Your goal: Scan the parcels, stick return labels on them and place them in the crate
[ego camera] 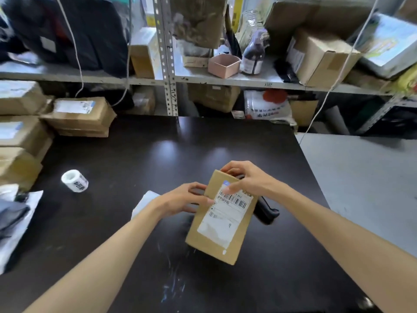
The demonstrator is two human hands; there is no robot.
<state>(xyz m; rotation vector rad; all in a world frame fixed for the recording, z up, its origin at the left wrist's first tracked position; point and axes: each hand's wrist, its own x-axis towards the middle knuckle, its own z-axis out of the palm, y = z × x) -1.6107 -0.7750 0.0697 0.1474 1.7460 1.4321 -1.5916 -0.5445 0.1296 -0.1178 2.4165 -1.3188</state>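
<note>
Both hands hold one cardboard parcel [216, 242] tilted, lifted off the dark counter [135, 154], label side up. L hand [180, 199] grips the parcel's left edge: thumb pressed on the face by the shipping label [225, 218], other fingers [196, 185] curled round toward the back. R hand [248, 179] grips the far end: fingers [230, 168] hooked over the top edge, thumb down on the label next to the barcode. So both sets of fingers pinch the parcel, none spread.

Black scanner [266, 214] lies on the counter just below and right of the R fingers, partly hidden by the parcel. White flat item [144, 198] just behind the L wrist, can't tell what it is. Label roll [75, 180] sits on the counter well left of the L fingers. Further left and beyond: stacked parcels [79, 114], labels up.

Past the fingers, at the back, a metal shelf [225, 81] w/ boxes, a pink open box [223, 64] and a dark bottle [252, 57] beside it. Grey surface [361, 177] lies right of the R fingers, next to the counter.
</note>
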